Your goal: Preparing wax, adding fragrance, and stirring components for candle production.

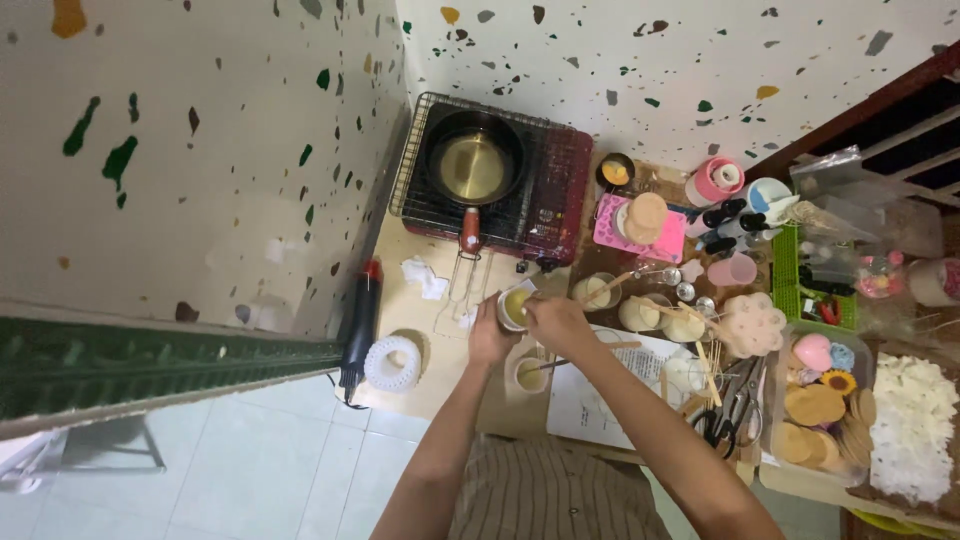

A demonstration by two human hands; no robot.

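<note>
At frame centre, the left hand [490, 340] grips a small white cup [515, 306]; the right hand [556, 322] closes over its rim, contents unclear.

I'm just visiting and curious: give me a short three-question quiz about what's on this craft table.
1. True or false: the pan on the stove holds yellowish liquid.
2. What does the left hand hold? A) scissors B) a small cup C) the heat gun
3. Which side of the table has the tub of white flakes?

Key: 1 true. 2 B. 3 The right side; the right hand works at the cup.
</note>
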